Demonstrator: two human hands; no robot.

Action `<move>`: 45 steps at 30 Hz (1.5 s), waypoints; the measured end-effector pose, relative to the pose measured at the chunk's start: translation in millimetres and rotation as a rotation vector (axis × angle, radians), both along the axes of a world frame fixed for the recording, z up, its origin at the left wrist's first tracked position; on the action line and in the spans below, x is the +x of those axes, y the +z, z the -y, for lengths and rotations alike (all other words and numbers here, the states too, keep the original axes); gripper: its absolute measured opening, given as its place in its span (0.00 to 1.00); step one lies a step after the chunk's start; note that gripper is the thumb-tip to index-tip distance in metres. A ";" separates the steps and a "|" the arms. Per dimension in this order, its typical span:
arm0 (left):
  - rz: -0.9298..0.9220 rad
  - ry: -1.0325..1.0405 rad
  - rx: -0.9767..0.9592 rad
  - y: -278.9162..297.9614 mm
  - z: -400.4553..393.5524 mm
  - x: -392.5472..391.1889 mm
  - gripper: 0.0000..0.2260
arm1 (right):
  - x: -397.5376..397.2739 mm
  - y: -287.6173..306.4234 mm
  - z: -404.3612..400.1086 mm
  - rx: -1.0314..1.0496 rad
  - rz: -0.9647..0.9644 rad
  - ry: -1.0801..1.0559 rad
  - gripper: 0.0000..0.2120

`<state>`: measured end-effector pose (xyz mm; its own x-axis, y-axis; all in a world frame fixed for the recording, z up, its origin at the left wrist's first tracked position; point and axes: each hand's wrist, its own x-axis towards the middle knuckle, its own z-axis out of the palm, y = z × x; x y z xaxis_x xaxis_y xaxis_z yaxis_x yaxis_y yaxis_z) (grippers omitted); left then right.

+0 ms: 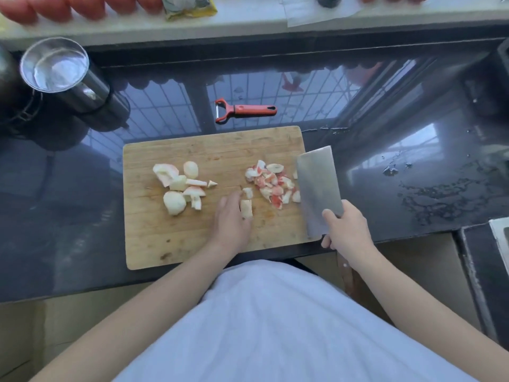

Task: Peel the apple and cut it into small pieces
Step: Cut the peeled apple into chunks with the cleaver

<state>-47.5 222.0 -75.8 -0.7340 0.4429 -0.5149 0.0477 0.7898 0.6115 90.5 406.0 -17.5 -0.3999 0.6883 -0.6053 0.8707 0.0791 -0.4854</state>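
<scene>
Cleaver [316, 186] gripped in right hand [347, 231], blade flat

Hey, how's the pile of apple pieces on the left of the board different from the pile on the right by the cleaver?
The left pile holds a few big chunks; the right pile holds many small bits. The left pile is mostly pale flesh; the right pile shows far more red. The left pile lies apart from the cleaver; the right pile lies against its blade. Both lie on the wooden cutting board.
</scene>
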 end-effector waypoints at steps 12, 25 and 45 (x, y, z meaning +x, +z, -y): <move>0.562 1.063 0.137 4.9 38.6 3.6 0.06 | 4.3 -1.8 -19.4 -0.008 -0.028 0.002 0.05; 0.261 0.859 0.113 23.1 -18.2 51.0 0.17 | 15.0 -12.8 -69.7 -0.078 -0.007 0.094 0.06; 0.090 0.596 -0.010 30.7 31.6 39.7 0.17 | 28.0 -51.4 -57.3 -0.258 -0.179 -0.113 0.09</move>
<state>-7.8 190.4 -45.1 -0.8076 -0.0365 -0.5886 -0.4566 0.6705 0.5848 118.6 463.3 -68.9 -0.4459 0.5677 -0.6920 0.7658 -0.1584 -0.6233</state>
